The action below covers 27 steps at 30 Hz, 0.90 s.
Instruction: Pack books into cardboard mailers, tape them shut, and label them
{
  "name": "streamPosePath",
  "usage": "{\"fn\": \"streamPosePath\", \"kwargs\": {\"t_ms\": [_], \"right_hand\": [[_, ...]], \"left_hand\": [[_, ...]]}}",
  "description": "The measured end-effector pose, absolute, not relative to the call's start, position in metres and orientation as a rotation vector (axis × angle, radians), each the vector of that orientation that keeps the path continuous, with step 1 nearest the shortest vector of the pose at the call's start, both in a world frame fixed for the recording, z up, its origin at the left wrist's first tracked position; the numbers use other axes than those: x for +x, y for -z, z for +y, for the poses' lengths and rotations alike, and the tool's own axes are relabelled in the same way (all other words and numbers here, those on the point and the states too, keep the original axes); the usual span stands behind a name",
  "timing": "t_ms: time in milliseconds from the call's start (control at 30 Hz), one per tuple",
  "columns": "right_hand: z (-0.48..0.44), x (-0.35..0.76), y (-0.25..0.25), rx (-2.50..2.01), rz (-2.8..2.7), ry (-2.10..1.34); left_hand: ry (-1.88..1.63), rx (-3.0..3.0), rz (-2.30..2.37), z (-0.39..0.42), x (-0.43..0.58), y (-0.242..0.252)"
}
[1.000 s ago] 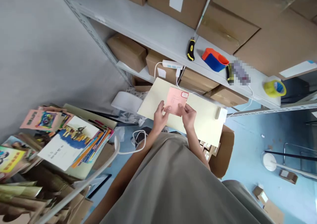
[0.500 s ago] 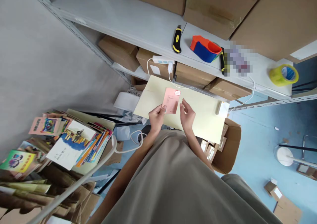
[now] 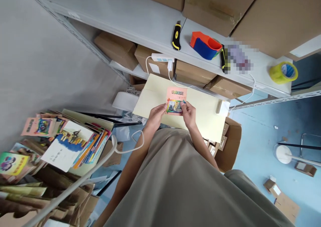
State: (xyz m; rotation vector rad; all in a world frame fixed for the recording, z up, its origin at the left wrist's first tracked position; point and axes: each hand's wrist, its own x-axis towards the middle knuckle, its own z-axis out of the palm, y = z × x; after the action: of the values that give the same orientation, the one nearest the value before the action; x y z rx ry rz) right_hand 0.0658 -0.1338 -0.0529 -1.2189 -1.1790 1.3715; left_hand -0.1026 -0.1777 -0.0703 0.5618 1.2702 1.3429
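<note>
A thin pink booklet [image 3: 176,92] with a colourful picture and printed title faces up between my hands, above a pale yellow board [image 3: 200,115]. My left hand [image 3: 155,116] is closed on its left edge, thumb on top. On its lower right side, my right hand [image 3: 189,115] grips it too, with the thumb over the picture. A small white box [image 3: 223,107] stands at the board's right end. Behind the board, a white cable runs from a white power strip [image 3: 162,58].
On the grey shelf lie a utility knife [image 3: 176,36], an orange and blue holder [image 3: 207,46] and a yellow tape roll [image 3: 283,72]. Stacked books [image 3: 70,145] stand at left, near a white bent tube [image 3: 82,177]. An open carton [image 3: 232,146] sits below the board's right end.
The booklet has been turned over from its plain side to its picture side. My right hand, apart from it before, now grips its right side. The view has shifted slightly.
</note>
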Motion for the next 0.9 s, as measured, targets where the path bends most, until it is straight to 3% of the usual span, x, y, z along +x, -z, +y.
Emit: {"fn": "streamPosePath", "kwargs": {"t_ms": [167, 267, 433, 633, 900], "right_hand": [[-0.131, 0.065, 0.066, -1.275, -1.233, -1.464], [-0.13, 0.065, 0.066, -1.352, -1.247, -1.325], [-0.143, 0.047, 0.053, -1.277, -1.258, -1.279], [-0.141, 0.037, 0.047, -1.3, -1.307, -1.316], [-0.135, 0.05, 0.056, -1.228, -1.191, -1.534]], "left_hand": [[-1.412, 0.375, 1.388, -0.186, -0.1, 0.085], [-1.465, 0.381, 1.495, -0.189, -0.101, 0.082], [-1.605, 0.592, 1.579, -0.195, -0.092, 0.063], [-1.483, 1.014, 1.558, -0.206, -0.081, 0.043], [-1.416, 0.55, 1.433, -0.194, -0.112, 0.064]]}}
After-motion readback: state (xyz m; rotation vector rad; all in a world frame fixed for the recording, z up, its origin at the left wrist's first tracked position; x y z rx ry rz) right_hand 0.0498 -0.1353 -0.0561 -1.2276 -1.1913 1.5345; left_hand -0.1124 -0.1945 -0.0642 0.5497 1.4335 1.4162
